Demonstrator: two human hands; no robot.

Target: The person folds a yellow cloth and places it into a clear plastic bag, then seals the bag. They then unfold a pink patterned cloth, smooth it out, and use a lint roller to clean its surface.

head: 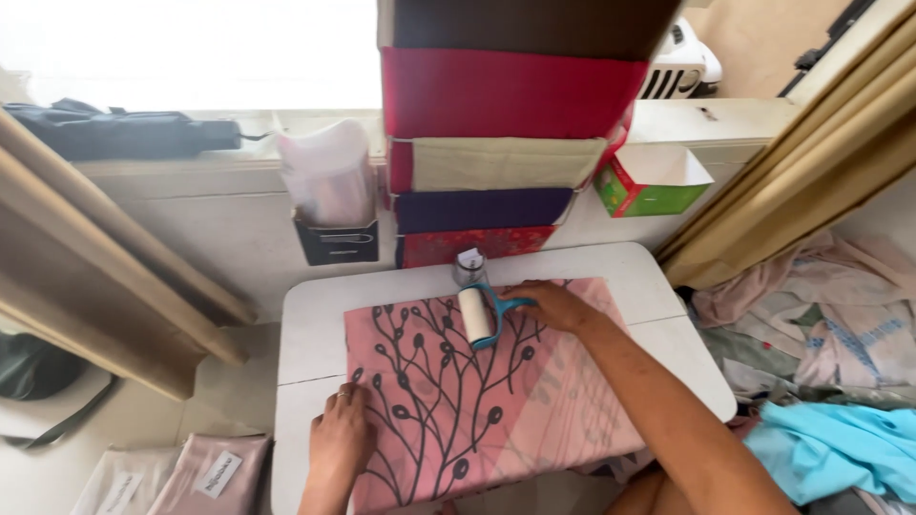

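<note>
1. Left hand (339, 434) rests flat, fingers spread, on the near left edge of the pink branch-patterned cloth (487, 391)
2. Right hand (553, 305) grips the lint roller (477, 315) by its blue handle, at the cloth's far edge
3. Cloth lies folded on the white desk (315, 324)

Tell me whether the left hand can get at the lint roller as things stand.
Probably yes. The left hand lies flat on the near left corner of the pink cloth; the lint roller lies at the far edge in the right hand, with only flat cloth between them.
</note>
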